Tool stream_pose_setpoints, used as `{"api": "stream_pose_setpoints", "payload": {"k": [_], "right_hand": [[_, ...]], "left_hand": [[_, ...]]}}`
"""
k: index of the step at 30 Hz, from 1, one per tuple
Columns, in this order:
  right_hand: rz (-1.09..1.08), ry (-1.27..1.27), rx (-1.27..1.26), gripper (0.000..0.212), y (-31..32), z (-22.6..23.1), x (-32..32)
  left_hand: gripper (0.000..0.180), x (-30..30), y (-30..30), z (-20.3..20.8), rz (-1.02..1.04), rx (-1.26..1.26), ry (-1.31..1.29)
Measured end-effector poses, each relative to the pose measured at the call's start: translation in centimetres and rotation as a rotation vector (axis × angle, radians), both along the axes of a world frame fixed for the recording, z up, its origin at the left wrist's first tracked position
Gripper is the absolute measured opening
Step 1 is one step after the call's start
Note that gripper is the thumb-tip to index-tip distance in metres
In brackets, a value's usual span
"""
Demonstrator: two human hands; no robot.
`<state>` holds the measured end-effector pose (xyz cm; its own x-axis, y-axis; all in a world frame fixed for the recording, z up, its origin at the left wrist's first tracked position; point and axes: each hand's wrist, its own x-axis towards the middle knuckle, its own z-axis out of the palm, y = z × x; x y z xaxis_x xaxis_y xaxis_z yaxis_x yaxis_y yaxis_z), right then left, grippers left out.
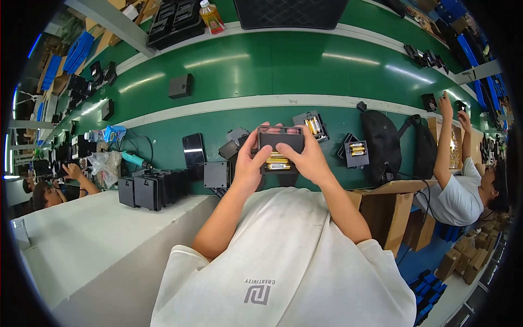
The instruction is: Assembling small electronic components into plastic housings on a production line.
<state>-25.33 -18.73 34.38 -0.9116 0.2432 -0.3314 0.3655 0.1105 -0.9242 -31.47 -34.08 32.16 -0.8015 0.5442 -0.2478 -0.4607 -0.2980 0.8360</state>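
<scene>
Both my hands hold a black plastic battery box (281, 140) in front of my chest. A row of gold-coloured batteries (277, 163) shows in its near part. My left hand (252, 165) wraps its left side, and my right hand (309, 157) wraps the right side. Both thumbs press on the black face above the batteries, while the other fingers curl around the far edge. Just beyond my right hand lies an open box with batteries (314, 126); a similar battery-filled box (357, 153) sits farther right. A square black box (217, 175) is beside my left wrist.
Left of me are a black phone (193, 149), a teal electric screwdriver (135, 159) and standing black boxes (146, 191). To the right, a black bag (381, 147) lies near an open carton (384, 212). A co-worker (460, 182) reaches over the green bench at right; another sits left.
</scene>
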Motion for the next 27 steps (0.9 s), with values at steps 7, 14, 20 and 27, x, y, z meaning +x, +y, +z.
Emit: {"api": "stream_pose_setpoints", "payload": {"k": [7, 14, 20, 27], "right_hand": [[-0.016, 0.126, -0.474, 0.051, 0.4, -4.3, 2.7], [0.509, 0.395, 0.866, 0.035, 0.1, -10.9, 5.8], [0.688, 0.302, 0.958, 0.03, 0.5, -11.8, 6.1], [0.534, 0.084, 0.467, 0.025, 1.5, -9.9, 7.3]], "left_hand": [[0.04, -0.4, -2.8, -1.0, -0.022, -0.196, -0.016], [0.038, 0.4, -3.5, -2.9, 0.045, 0.06, -0.302], [0.042, 0.9, -3.2, -2.0, -0.048, 0.199, -0.296], [0.048, 1.4, -3.1, -3.8, -0.056, 0.074, -0.154]]}}
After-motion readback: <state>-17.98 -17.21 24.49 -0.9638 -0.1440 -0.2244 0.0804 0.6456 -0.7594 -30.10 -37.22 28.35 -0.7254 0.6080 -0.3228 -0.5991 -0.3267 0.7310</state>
